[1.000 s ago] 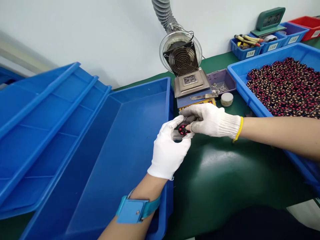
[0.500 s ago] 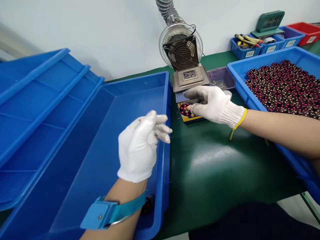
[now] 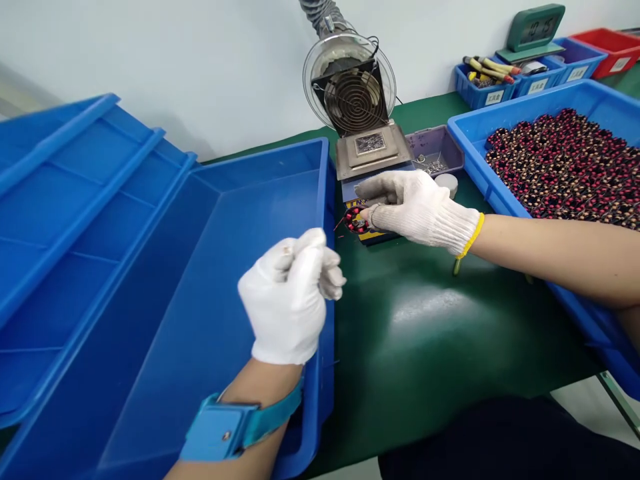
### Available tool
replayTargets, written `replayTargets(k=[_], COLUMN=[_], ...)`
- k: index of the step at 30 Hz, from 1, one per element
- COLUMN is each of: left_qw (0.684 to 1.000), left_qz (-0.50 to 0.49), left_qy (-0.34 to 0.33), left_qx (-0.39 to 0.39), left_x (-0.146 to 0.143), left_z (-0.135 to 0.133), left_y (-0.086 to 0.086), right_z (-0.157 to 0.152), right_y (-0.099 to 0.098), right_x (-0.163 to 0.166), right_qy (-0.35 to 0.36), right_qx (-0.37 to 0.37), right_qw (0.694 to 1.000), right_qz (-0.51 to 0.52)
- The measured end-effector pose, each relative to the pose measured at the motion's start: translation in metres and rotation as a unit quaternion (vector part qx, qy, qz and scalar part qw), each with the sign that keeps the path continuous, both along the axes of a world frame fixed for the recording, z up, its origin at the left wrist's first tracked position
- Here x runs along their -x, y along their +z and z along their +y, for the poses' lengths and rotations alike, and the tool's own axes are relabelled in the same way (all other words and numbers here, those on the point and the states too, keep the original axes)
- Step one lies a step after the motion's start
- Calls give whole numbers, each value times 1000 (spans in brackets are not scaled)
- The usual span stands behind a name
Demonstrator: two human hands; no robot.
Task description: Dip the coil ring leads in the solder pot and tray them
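My right hand (image 3: pixel 417 210), in a white knit glove, grips a small red-and-black wound coil part (image 3: pixel 355 220) just in front of the solder pot (image 3: pixel 373 150). My left hand (image 3: pixel 293 297), in a white glove, hovers over the right rim of the large blue tray (image 3: pixel 225 267); its fingers are curled together and nothing shows in them. A blue strap (image 3: pixel 235 427) wraps my left wrist.
A fume fan (image 3: pixel 350 93) on a grey hose stands behind the solder pot. A blue bin full of coil parts (image 3: pixel 565 160) lies at right. A small purple tray (image 3: pixel 437 150), a round tin (image 3: pixel 447 183), small parts bins and a green clock (image 3: pixel 533 30) sit behind. Another blue tray (image 3: pixel 65 200) leans at left.
My left hand let go of the coil part and drew back left over the blue tray, closing its fingers. My right hand carried the part up to the solder pot's front.
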State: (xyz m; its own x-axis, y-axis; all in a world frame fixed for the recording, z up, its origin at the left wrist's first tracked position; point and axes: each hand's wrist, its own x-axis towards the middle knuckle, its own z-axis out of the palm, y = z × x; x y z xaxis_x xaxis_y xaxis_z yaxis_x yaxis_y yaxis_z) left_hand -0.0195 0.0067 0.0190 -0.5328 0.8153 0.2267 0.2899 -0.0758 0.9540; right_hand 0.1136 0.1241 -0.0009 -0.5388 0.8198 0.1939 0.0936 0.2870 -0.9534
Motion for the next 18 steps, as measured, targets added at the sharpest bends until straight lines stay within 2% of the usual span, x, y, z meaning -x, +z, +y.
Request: replayTargets(k=[2, 5, 7, 9, 12, 14, 16, 18], left_qw=[1000, 993, 987, 991, 999, 997, 997, 993], left_qz=[-28, -18, -3, -3, -40, -64, -64, -23], left_qy=[-5, -61, -90, -88, -23, 14, 4, -26], left_qx=[12, 102, 133, 98, -18, -30, 39, 116], left_x=[4, 2, -4, -8, -6, -1, 2, 1], left_z=[2, 6, 6, 2, -4, -4, -2, -1], left_y=[-2, -5, -4, 1, 9, 11, 10, 7], right_z=[-3, -12, -16, -18, -19, -21, -26, -30], right_y=[2, 4, 5, 6, 6, 7, 7, 6], right_x=[1, 2, 3, 4, 5, 5, 6, 5], right_qy=[10, 31, 34, 24, 9, 12, 19, 27], right_qx=[16, 16, -1, -14, -13, -15, -20, -31], right_qw=[1000, 998, 997, 997, 995, 994, 992, 991], right_qz=[18, 53, 70, 79, 94, 109, 120, 124])
